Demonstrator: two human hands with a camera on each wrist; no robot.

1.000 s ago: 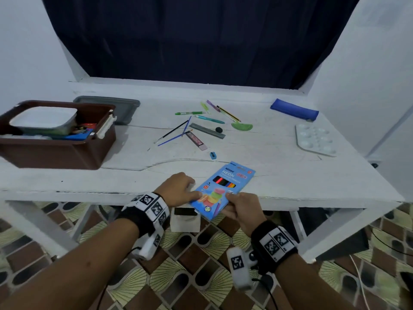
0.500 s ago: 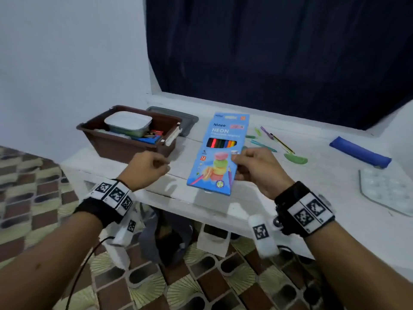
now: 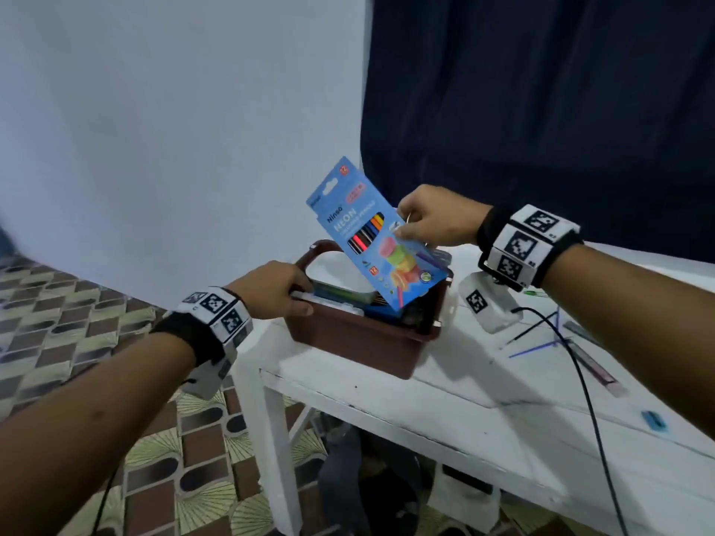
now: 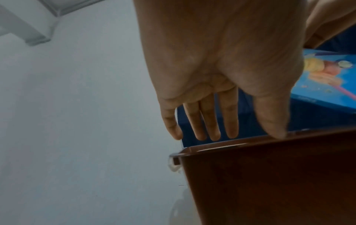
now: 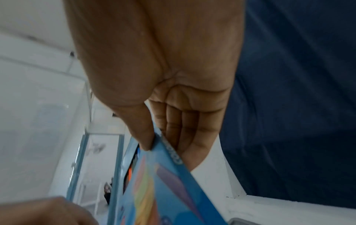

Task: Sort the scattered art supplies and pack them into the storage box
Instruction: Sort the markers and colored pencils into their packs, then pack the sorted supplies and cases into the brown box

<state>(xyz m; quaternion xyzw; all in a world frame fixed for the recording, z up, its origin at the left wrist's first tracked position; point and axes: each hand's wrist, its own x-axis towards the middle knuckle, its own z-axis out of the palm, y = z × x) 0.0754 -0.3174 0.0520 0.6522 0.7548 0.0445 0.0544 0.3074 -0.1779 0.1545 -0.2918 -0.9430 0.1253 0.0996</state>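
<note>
My right hand (image 3: 406,228) pinches a blue pack of neon coloured pencils (image 3: 371,241) by its edge, thumb on the printed face and fingers behind. The pack hangs tilted over the brown storage box (image 3: 360,342), its lower corner dipping inside. My left hand (image 3: 298,299) rests on the box's left near rim. In the left wrist view that hand (image 4: 240,134) has straight fingers over the box (image 4: 269,175) and its thumb tip on the rim, with the pack (image 4: 325,85) behind. The right wrist view shows my right hand (image 5: 163,144) pinching the pack (image 5: 163,190).
A white lidded container (image 3: 340,272) and other supplies lie inside the box. The box stands at the left end of the white table (image 3: 483,415). Thin brushes (image 3: 537,342), a long flat case (image 3: 596,367) and a small blue sharpener (image 3: 654,420) lie to its right. A black cable (image 3: 580,381) hangs from my right wrist.
My right hand carried the pencil pack from the table's front edge left to above the box. My left hand let go of the pack and moved onto the box rim.
</note>
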